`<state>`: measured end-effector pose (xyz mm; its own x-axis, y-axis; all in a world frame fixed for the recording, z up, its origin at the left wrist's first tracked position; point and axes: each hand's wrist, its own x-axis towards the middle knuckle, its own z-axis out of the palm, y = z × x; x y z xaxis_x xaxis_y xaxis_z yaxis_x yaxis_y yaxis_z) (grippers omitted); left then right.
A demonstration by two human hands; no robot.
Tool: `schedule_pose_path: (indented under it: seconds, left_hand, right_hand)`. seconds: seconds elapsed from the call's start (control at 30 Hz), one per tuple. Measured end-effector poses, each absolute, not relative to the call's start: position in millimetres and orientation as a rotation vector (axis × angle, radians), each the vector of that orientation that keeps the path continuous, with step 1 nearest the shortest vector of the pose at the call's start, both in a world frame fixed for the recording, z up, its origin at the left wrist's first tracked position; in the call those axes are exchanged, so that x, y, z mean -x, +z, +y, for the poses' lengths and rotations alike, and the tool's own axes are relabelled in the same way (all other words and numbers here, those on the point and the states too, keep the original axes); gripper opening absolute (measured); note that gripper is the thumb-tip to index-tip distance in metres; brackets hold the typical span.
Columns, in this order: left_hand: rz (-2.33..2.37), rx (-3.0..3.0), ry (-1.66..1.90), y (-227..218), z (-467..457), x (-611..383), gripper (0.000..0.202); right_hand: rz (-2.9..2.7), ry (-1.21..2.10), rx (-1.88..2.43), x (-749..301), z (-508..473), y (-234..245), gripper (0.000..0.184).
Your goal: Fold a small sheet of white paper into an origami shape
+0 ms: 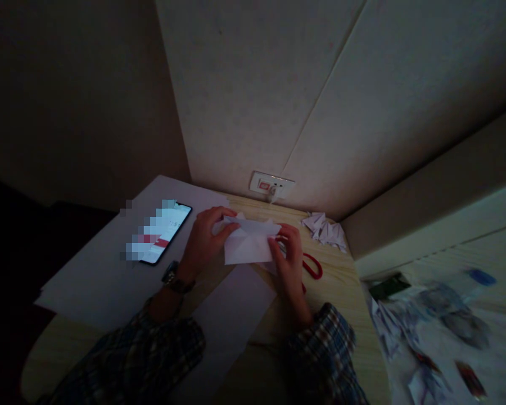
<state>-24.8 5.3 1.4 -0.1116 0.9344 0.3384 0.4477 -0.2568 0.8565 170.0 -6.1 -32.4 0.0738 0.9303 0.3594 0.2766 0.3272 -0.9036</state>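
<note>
Between my two hands, a white sheet of paper [249, 244] with crease lines is held up over the wooden table. My left hand [208, 236] pinches its left edge, thumb in front. On the right edge, my right hand [289, 250] grips with thumb and fingers. More white paper lies partly hidden behind and below the held sheet. Beneath my wrists a white paper strip [231, 315] lies on the table. Red-handled scissors [312, 266] rest just right of my right hand, their blades mostly hidden by it.
A lit phone [164, 236] lies on large white sheets [96, 281] at the left. Folded paper pieces [324, 230] sit at the table's back right. A wall socket [272, 184] with a plug is behind. Right of the table, a lower white surface holds more folded paper [388, 326].
</note>
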Motion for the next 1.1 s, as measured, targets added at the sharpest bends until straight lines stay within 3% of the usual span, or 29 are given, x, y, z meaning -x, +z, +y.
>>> schedule_pose_path:
  seconds: [0.1, 0.4, 0.47, 0.6, 1.1]
  left_hand:
    - [1.565, -1.633, 1.361, 1, 4, 22, 0.013]
    - [1.498, -1.291, 1.589, -1, 0, 12, 0.032]
    - [1.521, -1.356, 1.595, -1, -1, 13, 0.030]
    - [1.516, -1.766, 1.453, 1, -1, 16, 0.004]
    - [1.203, -2.048, 1.251, 1, -1, 13, 0.028]
  right_hand:
    - [-1.297, 0.863, 1.221, -167, -6, -35, 0.028]
    - [-1.231, 0.928, 1.262, -154, -9, -34, 0.019]
    - [-1.215, 0.933, 1.257, -153, -9, -35, 0.020]
    - [-1.254, 0.850, 1.231, -154, -11, -34, 0.015]
    - [-1.526, 0.530, 1.147, -156, -18, -25, 0.012]
